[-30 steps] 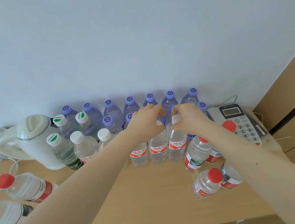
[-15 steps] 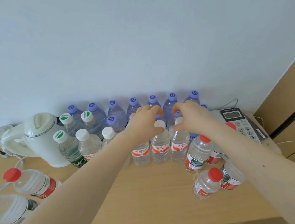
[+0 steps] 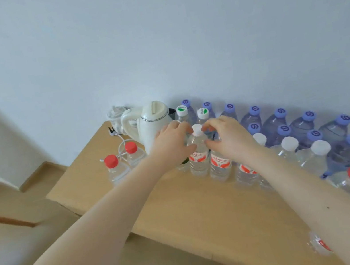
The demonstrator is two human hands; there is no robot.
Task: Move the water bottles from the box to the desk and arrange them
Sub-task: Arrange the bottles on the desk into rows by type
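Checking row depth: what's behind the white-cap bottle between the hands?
Two green-marked caps show right behind the white-cap bottle, then purple-capped bottles against the wall. The left hand and right hand cover those bottles' bodies, so spacing is unclear.

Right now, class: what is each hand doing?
Left hand: grips the white-capped bottle at its neck.
Right hand: fingers curled round the same bottle's neck, opposite side.

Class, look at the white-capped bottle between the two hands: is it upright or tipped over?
Upright: the white-capped bottle stands on its base on the desk, cap on top.
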